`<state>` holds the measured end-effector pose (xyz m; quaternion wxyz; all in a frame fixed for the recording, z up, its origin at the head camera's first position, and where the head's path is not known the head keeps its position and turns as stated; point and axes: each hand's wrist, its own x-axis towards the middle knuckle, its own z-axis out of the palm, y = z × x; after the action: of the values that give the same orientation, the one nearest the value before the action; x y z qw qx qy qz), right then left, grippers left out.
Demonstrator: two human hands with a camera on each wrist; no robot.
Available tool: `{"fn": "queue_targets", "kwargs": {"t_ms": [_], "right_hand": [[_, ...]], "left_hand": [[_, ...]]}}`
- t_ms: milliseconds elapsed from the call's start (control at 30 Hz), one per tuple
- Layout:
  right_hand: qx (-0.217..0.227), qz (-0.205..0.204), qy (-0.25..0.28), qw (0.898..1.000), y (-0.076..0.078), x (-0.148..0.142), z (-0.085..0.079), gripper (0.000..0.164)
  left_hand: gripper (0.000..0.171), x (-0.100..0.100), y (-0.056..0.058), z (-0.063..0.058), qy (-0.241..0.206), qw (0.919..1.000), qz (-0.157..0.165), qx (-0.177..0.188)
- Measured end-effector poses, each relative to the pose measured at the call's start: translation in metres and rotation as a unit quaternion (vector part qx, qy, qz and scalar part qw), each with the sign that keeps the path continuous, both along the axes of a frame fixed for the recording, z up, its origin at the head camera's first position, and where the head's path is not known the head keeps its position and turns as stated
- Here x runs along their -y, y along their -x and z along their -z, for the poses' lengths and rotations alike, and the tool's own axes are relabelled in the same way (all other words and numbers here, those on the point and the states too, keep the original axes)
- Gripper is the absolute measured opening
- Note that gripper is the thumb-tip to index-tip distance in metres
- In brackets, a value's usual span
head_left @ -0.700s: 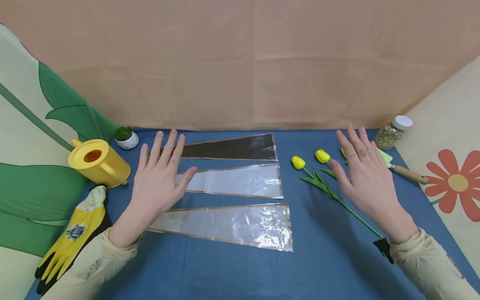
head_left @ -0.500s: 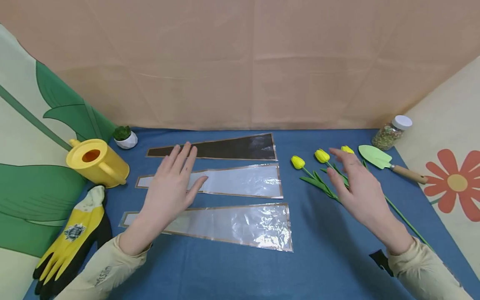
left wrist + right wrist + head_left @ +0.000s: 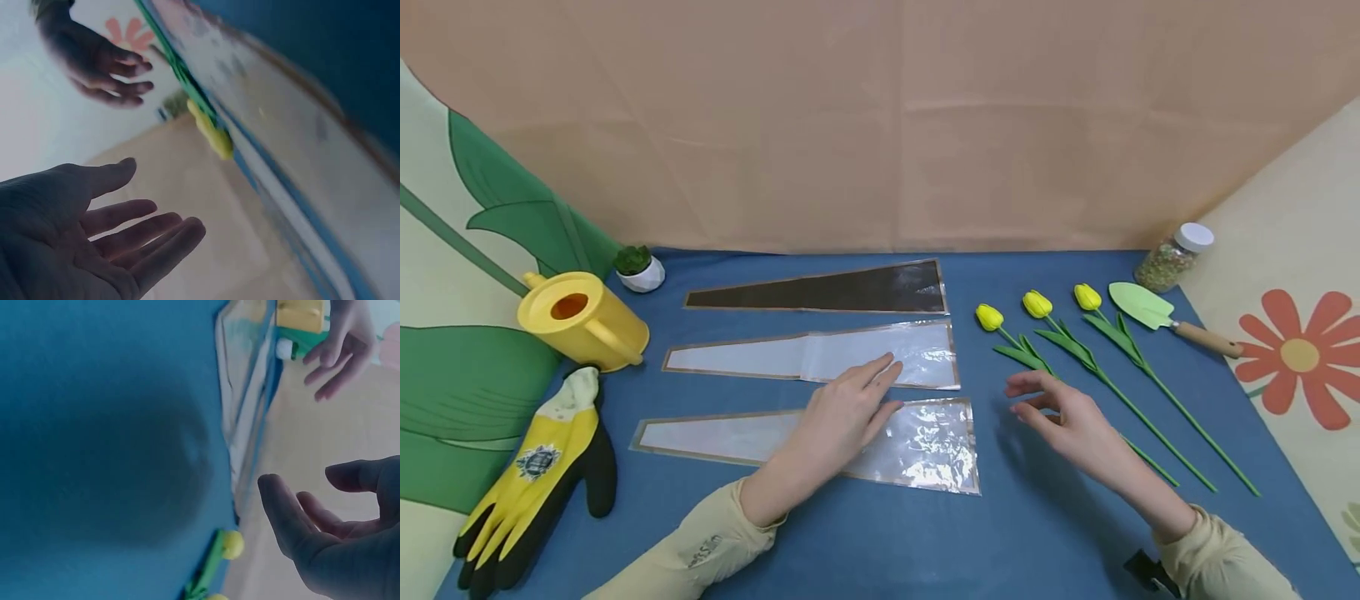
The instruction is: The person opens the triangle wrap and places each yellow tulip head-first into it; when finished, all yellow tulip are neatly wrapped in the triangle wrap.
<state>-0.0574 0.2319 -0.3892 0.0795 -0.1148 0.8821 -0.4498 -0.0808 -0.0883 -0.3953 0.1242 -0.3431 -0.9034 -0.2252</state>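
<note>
My left hand (image 3: 838, 417) hovers over the nearest clear tapered flower sleeve (image 3: 715, 435), its fingers loosely extended and holding nothing. Behind lie a white-looking tapered sleeve (image 3: 737, 358) and a black one (image 3: 850, 290), all flat with wide ends to the right. Several fingers of my right hand (image 3: 1075, 425) are loosely bent in the air, with nothing between them. To its right lie three yellow tulips: the left tulip (image 3: 990, 317), partly hidden by the hand, the middle tulip (image 3: 1037, 304) and the right tulip (image 3: 1087, 297). In the left wrist view, the left hand (image 3: 119, 231) shows no contact.
On the left are a yellow watering can (image 3: 583, 321), a small potted plant (image 3: 639, 268) and a yellow-black glove (image 3: 538, 475). A green trowel (image 3: 1142, 307) and a lidded jar (image 3: 1175, 257) stand at the back right. Printed panels and a tan backdrop (image 3: 895, 125) border the blue cloth.
My left hand has moved right and nearer, from the sleeves' narrow side toward their wide ends. My right hand has come nearer and left, off the tulips, its fingers now more bent.
</note>
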Motion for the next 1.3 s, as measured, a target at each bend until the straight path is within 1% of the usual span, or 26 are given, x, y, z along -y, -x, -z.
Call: {"fn": "queue_targets", "kwargs": {"t_ms": [100, 200, 267, 400, 467, 533, 700, 767, 833, 1000, 1133, 1200, 1300], "right_hand": [[0.040, -0.014, 0.044, 0.998, 0.000, 0.000, 0.007, 0.036], [0.074, -0.022, 0.074, 0.994, 0.000, 0.000, 0.012, 0.037], [0.098, -0.024, 0.088, 0.991, 0.000, 0.000, 0.015, 0.038], [0.138, -0.021, 0.108, 0.984, 0.000, -0.001, 0.019, 0.040], [0.146, -0.023, 0.111, 0.983, 0.000, 0.000, 0.020, 0.041], [0.153, -0.029, 0.116, 0.981, 0.000, 0.001, 0.021, 0.041], [0.171, -0.043, 0.130, 0.976, -0.001, 0.005, 0.025, 0.042], [0.176, -0.046, 0.134, 0.974, -0.001, 0.006, 0.027, 0.042], [0.180, -0.049, 0.136, 0.973, -0.002, 0.007, 0.029, 0.042], [0.191, -0.048, 0.139, 0.971, -0.004, 0.009, 0.032, 0.043], [0.198, -0.051, 0.142, 0.969, -0.004, 0.009, 0.032, 0.046], [0.202, -0.053, 0.142, 0.968, -0.004, 0.010, 0.031, 0.047], [0.211, -0.051, 0.142, 0.966, -0.004, 0.011, 0.031, 0.049]], "left_hand": [[0.046, -0.015, 0.000, 0.007, -0.012, 0.9986, 0.025, 0.045], [0.045, -0.027, 0.000, 0.012, -0.028, 0.9947, 0.046, 0.088], [0.044, -0.034, 0.000, 0.013, -0.037, 0.9925, 0.049, 0.105], [0.043, -0.045, -0.002, 0.011, -0.078, 0.9865, 0.045, 0.137], [0.043, -0.050, -0.002, 0.009, -0.097, 0.9819, 0.045, 0.156], [0.043, -0.053, -0.003, 0.010, -0.116, 0.9755, 0.047, 0.181], [0.041, -0.055, -0.002, 0.017, -0.145, 0.9573, 0.057, 0.244], [0.041, -0.055, -0.001, 0.021, -0.149, 0.9518, 0.061, 0.261], [0.042, -0.054, 0.001, 0.024, -0.151, 0.9488, 0.064, 0.270], [0.040, -0.050, 0.004, 0.032, -0.135, 0.9520, 0.079, 0.263], [0.041, -0.047, 0.005, 0.035, -0.122, 0.9524, 0.095, 0.263], [0.042, -0.046, 0.006, 0.035, -0.117, 0.9522, 0.096, 0.265], [0.041, -0.045, 0.006, 0.037, -0.109, 0.9527, 0.091, 0.269]]}}
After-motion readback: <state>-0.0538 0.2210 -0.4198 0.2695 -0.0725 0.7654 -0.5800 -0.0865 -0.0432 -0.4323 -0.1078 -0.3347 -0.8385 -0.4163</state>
